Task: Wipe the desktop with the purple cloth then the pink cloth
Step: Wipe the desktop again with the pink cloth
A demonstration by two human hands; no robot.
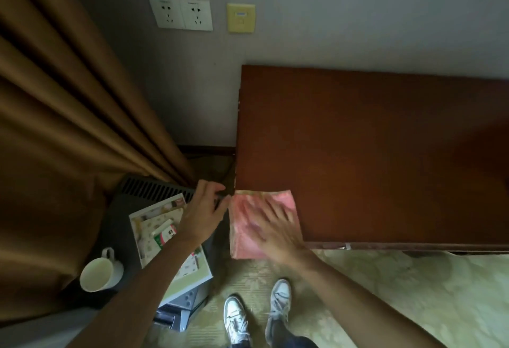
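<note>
A: What is occupying the largest areas?

B: A brown curtain (63,105) is hanging down the left side, and a reddish-brown worktop (385,154) is filling the right, set against a pale wall. Patterned carpet (399,292) is lying along the near right.

A: And to the left of the worktop?

B: A dark low cabinet (124,226) is standing there, carrying a stack of printed booklets (154,234) and a white mug (100,272) lying on its side at the near left.

A: Where is the pink cloth?

B: The pink cloth (248,226) is lying spread on the worktop's near left corner, its left and near edges hanging slightly over the rim.

A: What are the hands doing?

B: The right hand (271,227) is pressing flat on the pink cloth with fingers spread; it is blurred. The left hand (202,210) is pinching the cloth's far left corner between curled fingers, just off the worktop's left edge.

A: Smaller details?

B: Two white sneakers (257,309) are standing on the carpet at the near edge; white sockets (181,12) and a yellow plate (241,17) are sitting on the wall.
</note>
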